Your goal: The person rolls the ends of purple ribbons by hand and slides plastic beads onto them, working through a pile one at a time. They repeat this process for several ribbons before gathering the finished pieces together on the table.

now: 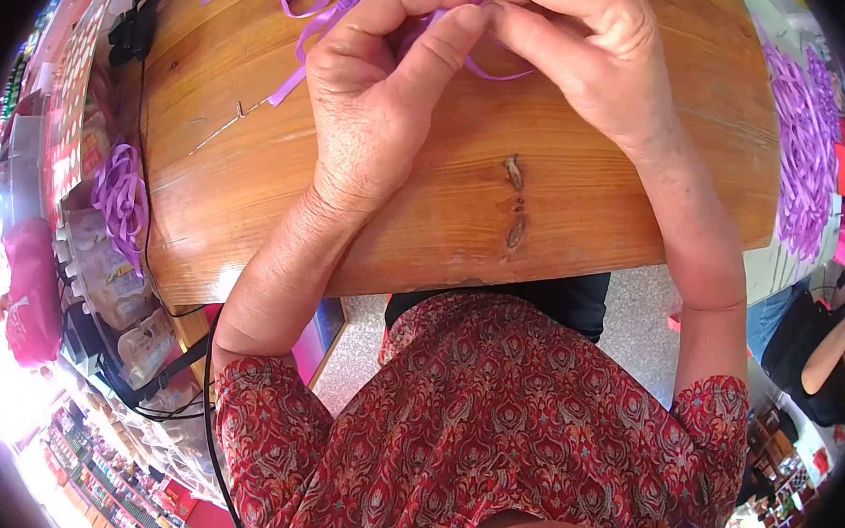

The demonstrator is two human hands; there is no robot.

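Observation:
Purple ribbon (323, 28) lies in loops and loose ends at the far edge of the wooden table (426, 206). My left hand (380, 87) and my right hand (590, 56) meet over it, thumbs and forefingers pinched together at the top of the view. Between the fingertips is a piece of the purple ribbon, partly covered by the fingers. One thin ribbon end curves out beneath my right hand. A thin metal hook-like tool (219, 135) rests on the wood to the left of my left hand.
A large bundle of purple ribbons (805, 152) hangs on the right, beyond the table edge. A smaller ribbon bunch (122, 197) is at the left edge, near a black cable and a black strap (135, 24). Another person (813, 361) is at the far right.

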